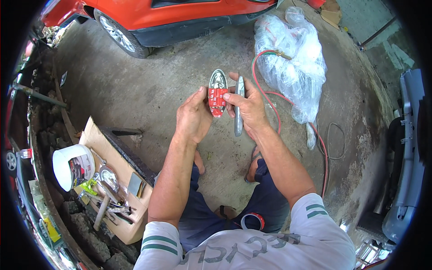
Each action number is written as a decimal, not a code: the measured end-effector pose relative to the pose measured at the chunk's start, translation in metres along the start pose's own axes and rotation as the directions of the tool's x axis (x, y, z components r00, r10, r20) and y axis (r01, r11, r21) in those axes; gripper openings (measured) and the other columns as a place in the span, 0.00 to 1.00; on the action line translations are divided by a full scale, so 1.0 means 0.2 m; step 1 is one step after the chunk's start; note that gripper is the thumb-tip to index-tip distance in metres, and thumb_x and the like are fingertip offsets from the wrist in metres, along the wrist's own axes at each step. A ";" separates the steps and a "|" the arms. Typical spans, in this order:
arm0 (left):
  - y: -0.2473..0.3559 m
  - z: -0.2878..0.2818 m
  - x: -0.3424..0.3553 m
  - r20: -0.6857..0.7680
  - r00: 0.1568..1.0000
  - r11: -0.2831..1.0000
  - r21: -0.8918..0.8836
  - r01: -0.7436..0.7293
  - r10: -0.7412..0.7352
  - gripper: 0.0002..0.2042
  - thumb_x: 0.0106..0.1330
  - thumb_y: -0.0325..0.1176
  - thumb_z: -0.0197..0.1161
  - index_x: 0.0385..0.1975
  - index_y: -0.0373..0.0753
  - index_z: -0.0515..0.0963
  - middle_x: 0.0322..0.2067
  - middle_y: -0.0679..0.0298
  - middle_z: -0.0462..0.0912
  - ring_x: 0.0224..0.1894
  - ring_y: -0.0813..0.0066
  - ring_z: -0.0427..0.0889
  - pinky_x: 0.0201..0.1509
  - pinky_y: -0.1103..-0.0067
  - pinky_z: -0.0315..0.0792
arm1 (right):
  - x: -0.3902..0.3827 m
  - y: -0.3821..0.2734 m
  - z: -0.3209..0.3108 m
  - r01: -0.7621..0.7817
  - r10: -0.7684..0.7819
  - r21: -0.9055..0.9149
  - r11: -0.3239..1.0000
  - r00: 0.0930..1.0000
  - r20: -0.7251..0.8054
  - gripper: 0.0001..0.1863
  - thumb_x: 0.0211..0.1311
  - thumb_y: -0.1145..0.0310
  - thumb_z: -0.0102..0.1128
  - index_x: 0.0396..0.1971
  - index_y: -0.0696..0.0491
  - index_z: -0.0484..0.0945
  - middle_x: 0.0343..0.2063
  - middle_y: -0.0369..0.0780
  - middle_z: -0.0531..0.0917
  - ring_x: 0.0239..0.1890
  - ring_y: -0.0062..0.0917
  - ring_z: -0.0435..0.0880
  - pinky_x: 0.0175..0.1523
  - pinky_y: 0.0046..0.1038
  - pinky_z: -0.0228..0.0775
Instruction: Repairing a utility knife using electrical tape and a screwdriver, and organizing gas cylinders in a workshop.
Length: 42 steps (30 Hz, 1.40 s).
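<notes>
My left hand (194, 114) grips an oval chrome piece (218, 78) whose lower part is covered by red strips (215, 102) with white printing. My right hand (248, 104) holds a long, slim silver-grey piece (238, 119) upright beside it, with my thumb on the red strips of the oval piece. The undersides of both hands and some fingertips are hidden. A red tape roll (253, 221) hangs near my lap.
A red car (189, 18) stands ahead. Clear plastic sheeting (292, 67) and red-green hoses (279, 117) lie right. Cardboard (92, 130) with hand tools and a white bucket (65, 166) sits left. Grey plastic car parts (402, 157) line the far right.
</notes>
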<state>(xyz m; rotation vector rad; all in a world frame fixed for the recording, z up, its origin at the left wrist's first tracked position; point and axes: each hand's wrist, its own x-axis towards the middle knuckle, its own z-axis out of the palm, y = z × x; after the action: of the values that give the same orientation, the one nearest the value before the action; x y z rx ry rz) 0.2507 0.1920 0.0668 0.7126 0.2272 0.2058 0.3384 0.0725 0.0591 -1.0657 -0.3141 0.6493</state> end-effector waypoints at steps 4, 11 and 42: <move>0.00 0.00 0.00 -0.042 0.999 0.999 0.042 0.005 -0.003 0.19 0.73 0.39 0.40 0.46 0.28 0.71 0.43 0.51 0.77 0.41 0.61 0.78 0.53 0.65 0.68 | 0.01 -0.02 -0.02 -0.134 0.133 0.112 0.985 0.991 0.021 0.31 0.53 0.79 0.61 0.59 0.59 0.63 0.29 0.39 0.78 0.19 0.18 0.76 0.17 0.19 0.64; -0.02 -0.05 0.00 0.038 0.998 0.947 0.314 -0.067 0.058 0.17 0.63 0.35 0.59 0.48 0.32 0.77 0.50 0.61 0.75 0.48 0.71 0.75 0.54 0.74 0.66 | 0.02 0.01 -0.06 -0.323 0.301 0.278 0.905 0.946 0.118 0.23 0.56 0.76 0.58 0.54 0.55 0.69 0.29 0.39 0.78 0.21 0.19 0.75 0.17 0.19 0.63; 0.01 -0.07 0.00 -0.087 0.891 0.717 0.630 -0.298 0.447 0.12 0.67 0.31 0.58 0.44 0.30 0.77 0.36 0.59 0.82 0.36 0.74 0.81 0.40 0.78 0.77 | 0.02 0.02 -0.08 -0.215 0.217 0.287 0.933 0.976 0.024 0.14 0.59 0.68 0.59 0.44 0.53 0.71 0.31 0.39 0.78 0.19 0.20 0.74 0.18 0.21 0.62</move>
<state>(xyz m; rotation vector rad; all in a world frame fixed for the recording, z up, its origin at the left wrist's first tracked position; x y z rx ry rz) 0.2466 0.2020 0.0588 1.3844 0.3809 0.6337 0.3479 0.0645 0.0475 -0.8270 -0.0892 0.8600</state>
